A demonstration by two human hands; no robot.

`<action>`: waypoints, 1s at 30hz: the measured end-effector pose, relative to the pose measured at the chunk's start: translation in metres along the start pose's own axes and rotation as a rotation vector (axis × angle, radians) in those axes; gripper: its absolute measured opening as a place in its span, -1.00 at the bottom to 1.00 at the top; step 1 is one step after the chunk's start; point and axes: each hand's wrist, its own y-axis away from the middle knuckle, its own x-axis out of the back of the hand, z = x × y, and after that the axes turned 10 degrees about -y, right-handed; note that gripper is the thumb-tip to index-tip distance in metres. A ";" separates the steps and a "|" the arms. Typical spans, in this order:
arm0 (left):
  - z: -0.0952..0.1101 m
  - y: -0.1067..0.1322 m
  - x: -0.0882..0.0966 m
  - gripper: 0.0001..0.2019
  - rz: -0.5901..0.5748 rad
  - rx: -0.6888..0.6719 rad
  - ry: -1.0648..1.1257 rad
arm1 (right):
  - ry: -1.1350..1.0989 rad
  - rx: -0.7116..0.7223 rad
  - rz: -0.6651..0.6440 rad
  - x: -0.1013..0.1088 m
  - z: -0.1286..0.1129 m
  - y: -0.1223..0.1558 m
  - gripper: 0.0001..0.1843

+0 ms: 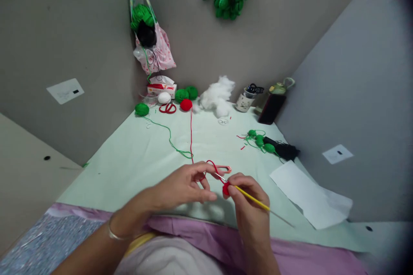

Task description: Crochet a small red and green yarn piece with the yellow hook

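My right hand (251,206) is closed on a crochet hook (253,199) with a yellow handle, and pinches a small red crocheted piece (226,190) beside its metal tip. The red yarn (191,133) runs from a red yarn ball (186,105) at the back down to my left hand (180,185). There it passes around the fingers and loops across to the red piece. My left thumb stands apart from the piece, while the lower fingers are curled around the yarn. Just behind the fingertips lies a pinkish-orange tool (225,169), partly hidden by my left hand.
At the back stand green yarn balls (182,95), red-handled scissors (167,108), a tissue box (161,90), white stuffing (217,96) and a pen cup (245,100). Green crocheted pieces (260,140) and white paper (311,195) lie to the right. A pink bag (163,49) hangs on the wall.
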 end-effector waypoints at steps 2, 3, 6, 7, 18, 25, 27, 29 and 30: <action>0.003 -0.006 0.042 -0.81 0.126 0.011 -0.304 | -0.093 -0.047 0.000 0.005 0.003 -0.005 -0.84; 0.003 -0.013 0.067 -0.85 0.227 0.038 -0.374 | -0.125 -0.074 -0.001 0.008 0.005 -0.007 -0.82; -0.003 -0.043 0.145 -0.82 0.484 0.126 -0.511 | -0.156 -0.151 0.034 0.012 0.014 -0.011 -0.74; -0.007 -0.055 0.169 -0.77 0.544 0.165 -0.548 | -0.151 -0.178 0.053 0.012 0.017 -0.012 -0.72; -0.058 -0.138 0.247 -0.60 0.787 0.373 -0.681 | -0.137 -0.315 0.113 0.014 0.031 -0.014 -0.62; -0.044 -0.136 0.257 -0.60 0.720 0.385 -0.506 | -0.178 -0.333 0.094 0.018 0.031 -0.011 -0.62; -0.036 -0.133 0.251 -0.60 0.663 0.376 -0.429 | -0.194 -0.326 0.082 0.018 0.029 -0.011 -0.62; -0.029 -0.130 0.240 -0.60 0.600 0.348 -0.343 | -0.220 -0.319 0.075 0.017 0.027 -0.012 -0.62; -0.025 -0.127 0.231 -0.60 0.568 0.325 -0.298 | -0.239 -0.318 0.070 0.017 0.026 -0.012 -0.62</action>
